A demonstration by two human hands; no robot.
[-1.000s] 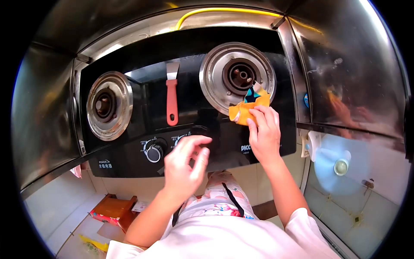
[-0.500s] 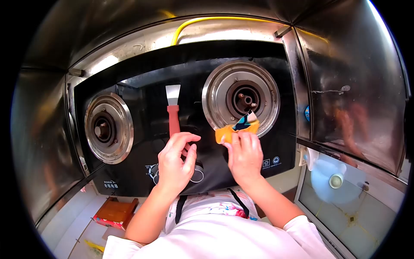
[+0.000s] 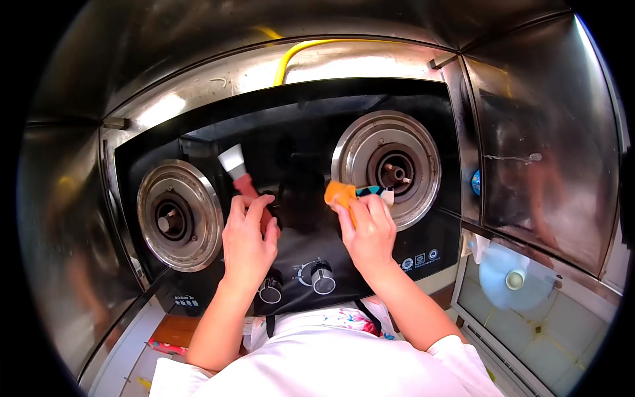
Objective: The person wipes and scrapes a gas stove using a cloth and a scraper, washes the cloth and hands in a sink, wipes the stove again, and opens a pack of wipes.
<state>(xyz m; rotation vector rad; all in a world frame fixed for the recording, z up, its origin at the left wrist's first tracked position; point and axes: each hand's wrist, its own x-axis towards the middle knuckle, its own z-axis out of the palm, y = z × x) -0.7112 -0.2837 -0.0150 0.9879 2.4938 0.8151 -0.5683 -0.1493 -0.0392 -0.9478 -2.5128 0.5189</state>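
Observation:
My left hand [image 3: 250, 239] is closed round the red handle of a scraper [image 3: 245, 185]. Its flat metal blade points up and to the left over the black glass cooktop [image 3: 291, 218], slightly blurred. Between the fingers and thumb of my right hand [image 3: 370, 235] is a bunched orange cloth [image 3: 339, 193] with a dark blue, teal and white patterned part. That cloth is at the lower left rim of the right burner [image 3: 344, 149]. Further left is the other burner [image 3: 149, 235], apart from both hands.
Two control knobs [image 3: 323, 278] sit at the cooktop's front edge. Shiny metal panels [image 3: 536, 139] stand on both sides, and a yellow hose [image 3: 284, 66] runs behind. A light-blue translucent object [image 3: 496, 264] is at the lower right.
My left hand has moved left and closed on the scraper, which has tilted leftward. My right hand has shifted the cloth left relative to the right burner. The camera view has shifted a little.

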